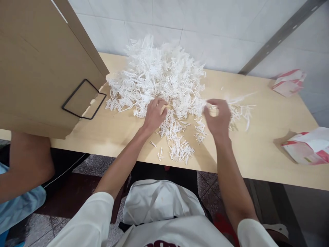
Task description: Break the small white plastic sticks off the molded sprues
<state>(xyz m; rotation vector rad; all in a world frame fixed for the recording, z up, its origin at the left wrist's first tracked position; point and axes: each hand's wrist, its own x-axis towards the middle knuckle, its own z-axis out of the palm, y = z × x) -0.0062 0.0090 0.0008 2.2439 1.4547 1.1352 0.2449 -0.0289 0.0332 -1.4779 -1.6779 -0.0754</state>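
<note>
A big heap of white plastic branched pieces (pixel 159 75) lies on the light wooden table (pixel 269 137). My left hand (pixel 155 115) rests at the heap's near edge, fingers curled into the white pieces. My right hand (pixel 218 116) is raised just above the table, fingers pinched on a white plastic strip (pixel 240 103) that blurs out to the right. Small loose white sticks (pixel 180 147) lie scattered between my hands and the table's front edge.
A brown cardboard box (pixel 38 68) with a black-framed handle cutout stands at the left. Another person's arm (pixel 23 168) shows below it. Two red-and-white paper bags (pixel 308 147) (pixel 289 82) lie at the right. A white tiled wall is behind.
</note>
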